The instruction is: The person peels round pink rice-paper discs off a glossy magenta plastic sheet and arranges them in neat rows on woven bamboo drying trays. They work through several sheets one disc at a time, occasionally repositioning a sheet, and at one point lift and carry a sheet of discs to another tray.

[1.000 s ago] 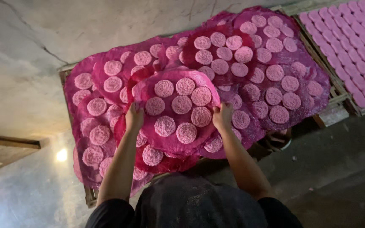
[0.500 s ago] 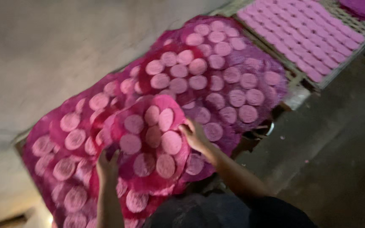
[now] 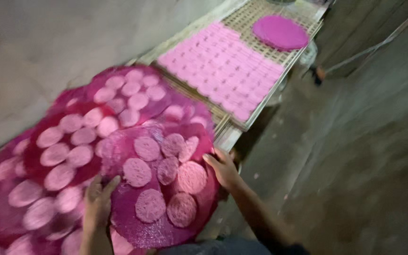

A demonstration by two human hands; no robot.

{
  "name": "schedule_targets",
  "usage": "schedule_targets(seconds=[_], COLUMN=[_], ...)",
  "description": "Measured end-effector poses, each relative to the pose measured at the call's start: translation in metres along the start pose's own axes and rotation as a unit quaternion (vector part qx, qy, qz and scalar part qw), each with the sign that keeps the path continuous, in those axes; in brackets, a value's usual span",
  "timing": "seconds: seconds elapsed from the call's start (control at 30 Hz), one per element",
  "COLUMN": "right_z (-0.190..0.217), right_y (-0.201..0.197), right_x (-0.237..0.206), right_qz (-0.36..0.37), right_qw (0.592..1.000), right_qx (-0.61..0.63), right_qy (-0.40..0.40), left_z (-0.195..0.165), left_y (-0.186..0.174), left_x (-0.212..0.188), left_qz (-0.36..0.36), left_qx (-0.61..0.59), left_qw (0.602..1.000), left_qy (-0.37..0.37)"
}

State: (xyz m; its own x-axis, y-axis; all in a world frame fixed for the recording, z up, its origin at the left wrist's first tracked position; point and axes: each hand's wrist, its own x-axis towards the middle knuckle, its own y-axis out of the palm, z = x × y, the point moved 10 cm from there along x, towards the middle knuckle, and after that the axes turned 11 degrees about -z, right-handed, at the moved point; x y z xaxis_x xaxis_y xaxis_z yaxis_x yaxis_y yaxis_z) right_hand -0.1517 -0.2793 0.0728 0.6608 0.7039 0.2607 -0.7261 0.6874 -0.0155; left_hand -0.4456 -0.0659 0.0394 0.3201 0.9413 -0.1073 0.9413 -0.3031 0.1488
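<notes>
I hold a round dark pink mesh mat (image 3: 133, 222) by its two edges, with several pale pink flat cakes (image 3: 137, 172) lying on it. My left hand (image 3: 99, 202) grips its left rim and my right hand (image 3: 224, 168) grips its right rim. The mat hangs tilted over a pile of similar round mats (image 3: 48, 127) loaded with pink cakes, spread on a low rack at the left.
Beyond lies a bamboo lattice tray (image 3: 249, 21) covered with rows of small pink cakes (image 3: 223, 71). A stack of bare pink round mats (image 3: 280, 32) sits at its far end. Pale wall at left, dark concrete floor (image 3: 355, 156) at right.
The view has swung to the right, so the lattice tray now fills the top. My hands still grip the same mat, now low in the frame.
</notes>
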Motion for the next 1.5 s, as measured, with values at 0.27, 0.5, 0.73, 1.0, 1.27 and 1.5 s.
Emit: schedule_targets(seconds=[0.27,0.5,0.73,1.0,1.27,1.5], right_z=[0.013,-0.033,-0.084,-0.128,-0.170,-0.249], right_y=[-0.235,-0.348,-0.409,-0.424,-0.463,-0.535], right_x=[0.071,0.185,0.385,0.583,0.718,0.840], right_qz=[-0.103,-0.092,-0.054,0.039,0.105,0.158], right_qw=[0.985,0.992,0.971,0.942,0.912,0.935], right_qx=[0.118,0.072,-0.223,-0.322,-0.349,-0.260], right_qy=[0.066,0.054,-0.063,-0.083,-0.187,-0.184], left_z=[0.083,0.087,0.083,0.088,0.125,0.161], left_y=[0.286,0.425,0.515,0.603,0.729,0.813], left_x=[0.060,0.124,0.187,0.248,0.300,0.312], left_qz=[0.138,0.145,0.051,-0.119,-0.196,-0.303], left_qx=[-0.103,-0.033,-0.110,-0.200,-0.174,-0.135], left_qw=[0.983,0.986,0.992,0.969,0.963,0.938], left_qy=[-0.067,0.070,0.034,0.080,0.059,0.105])
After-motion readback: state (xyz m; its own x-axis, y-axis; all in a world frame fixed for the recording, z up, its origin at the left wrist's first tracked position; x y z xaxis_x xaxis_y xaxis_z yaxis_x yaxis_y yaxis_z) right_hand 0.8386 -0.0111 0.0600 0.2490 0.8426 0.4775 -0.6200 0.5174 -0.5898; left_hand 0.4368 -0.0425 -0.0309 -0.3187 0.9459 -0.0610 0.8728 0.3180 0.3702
